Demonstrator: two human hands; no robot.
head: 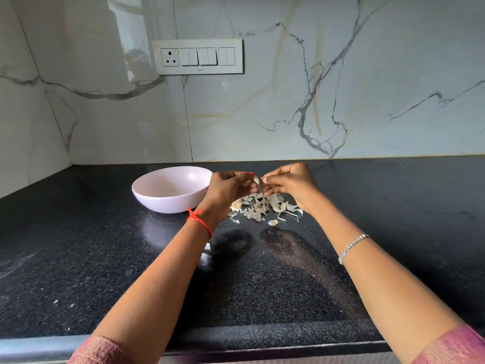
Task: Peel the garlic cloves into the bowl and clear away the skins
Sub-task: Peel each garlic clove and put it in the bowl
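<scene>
- left hand (228, 190) pinches a small pale garlic clove (256, 179) in mid-air, and right hand (288, 185) pinches its skin from the other side
- risk imo: the clove slips and drops into the heap of papery white skins (262, 207) underneath, not the pale pink round bowl (147, 179) just left
- those skins could scatter easily
- glossy speckled black granite counter (105, 258), white veined marble wall (288, 101), white switch panel (198, 57)
</scene>
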